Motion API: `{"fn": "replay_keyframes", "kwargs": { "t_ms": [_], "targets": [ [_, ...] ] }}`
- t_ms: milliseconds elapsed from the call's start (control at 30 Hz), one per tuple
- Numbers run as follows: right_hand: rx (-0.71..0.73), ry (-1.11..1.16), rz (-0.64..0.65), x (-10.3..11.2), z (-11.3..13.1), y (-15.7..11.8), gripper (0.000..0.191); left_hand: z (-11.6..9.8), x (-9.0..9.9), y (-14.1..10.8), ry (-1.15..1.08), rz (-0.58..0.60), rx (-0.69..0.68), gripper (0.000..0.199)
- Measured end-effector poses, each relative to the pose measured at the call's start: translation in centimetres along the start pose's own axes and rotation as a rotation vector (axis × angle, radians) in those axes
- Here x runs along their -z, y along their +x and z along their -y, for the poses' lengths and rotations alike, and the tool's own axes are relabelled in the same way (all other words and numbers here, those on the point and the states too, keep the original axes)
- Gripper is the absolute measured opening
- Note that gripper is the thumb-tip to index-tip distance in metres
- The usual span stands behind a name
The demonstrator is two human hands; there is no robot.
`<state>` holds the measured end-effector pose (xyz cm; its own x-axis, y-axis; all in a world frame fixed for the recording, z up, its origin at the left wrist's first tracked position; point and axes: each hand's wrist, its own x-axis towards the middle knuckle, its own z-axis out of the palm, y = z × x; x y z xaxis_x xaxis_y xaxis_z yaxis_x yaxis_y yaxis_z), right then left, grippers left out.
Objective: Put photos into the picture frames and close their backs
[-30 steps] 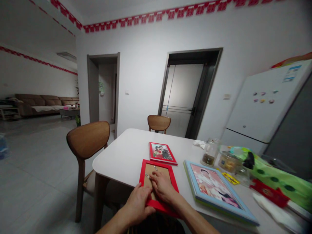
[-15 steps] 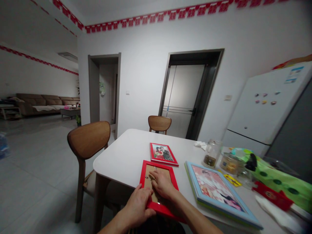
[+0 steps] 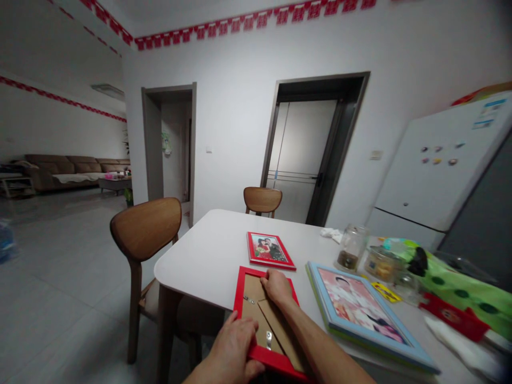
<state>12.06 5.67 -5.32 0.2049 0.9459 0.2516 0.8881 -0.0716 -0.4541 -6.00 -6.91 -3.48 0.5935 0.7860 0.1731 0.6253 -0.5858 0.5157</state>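
A red picture frame (image 3: 240, 285) lies back side up at the near edge of the white table (image 3: 208, 250), its brown backing board (image 3: 256, 314) and metal clips showing. My left hand (image 3: 236, 346) grips the frame's lower left corner, fingers on top. At the upper right of the backing is my right hand (image 3: 278, 288), its fingers curled down against the board; whether they pinch anything is hidden. Just beyond lies a second red frame (image 3: 272, 250) with a photo of a couple. To the right rests a light blue frame (image 3: 360, 309) with a photo, on top of something green.
Along the table's right side are a glass jar (image 3: 352, 248), a lidded glass container (image 3: 382, 264), a yellow item (image 3: 386, 292), a red box (image 3: 454, 317) and a green bag (image 3: 464, 290). Wooden chairs stand at the left (image 3: 148, 226) and far side (image 3: 263, 200).
My right hand has moved from the middle of the backing up and right to its far edge. A stand flap and a lower clip now show. The view has shifted slightly.
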Motion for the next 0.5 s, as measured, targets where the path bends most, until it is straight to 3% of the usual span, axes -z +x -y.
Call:
{"fn": "replay_keyframes", "kwargs": {
  "t_ms": [167,300,433,500],
  "targets": [
    [0.076,0.182,-0.005,1.2,-0.4,-0.8,0.028,-0.6,-1.7,1.3,0.119,0.099,-0.033,0.062],
    [0.070,0.345,-0.021,3.2,-1.7,-2.0,0.029,-1.5,-3.7,2.4,0.174,0.138,-0.081,0.039],
    [-0.047,0.549,-0.111,5.9,-3.6,-3.4,0.038,-1.6,-2.5,2.5,0.112,0.015,-0.066,0.038],
    [-0.178,0.761,-0.173,6.5,-4.0,-4.4,0.038,-1.9,-0.8,2.8,-0.011,-0.139,-0.056,0.042]
  ]
}}
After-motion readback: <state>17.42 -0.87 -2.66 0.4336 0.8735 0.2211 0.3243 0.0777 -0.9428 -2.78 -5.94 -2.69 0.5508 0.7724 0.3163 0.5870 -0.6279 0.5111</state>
